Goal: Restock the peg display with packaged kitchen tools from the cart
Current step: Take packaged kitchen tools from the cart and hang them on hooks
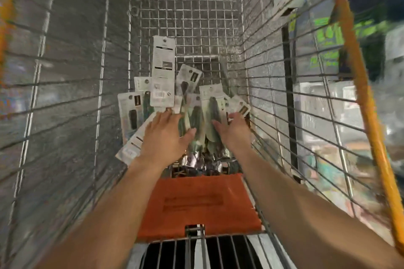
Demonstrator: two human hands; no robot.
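Left hand (pixel 164 135) and right hand (pixel 235 131), fingers spread, holding nothing, flank heaped white-carded, green-handled packaged kitchen tools (pixel 209 105) at near end of silver wire cart (pixel 185 13); best gather few, hang-holes aligned.

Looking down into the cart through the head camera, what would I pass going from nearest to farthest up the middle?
The orange seat flap → left hand and right hand, side by side over the near end of the pile → packaged kitchen tools → far wire wall of the cart.
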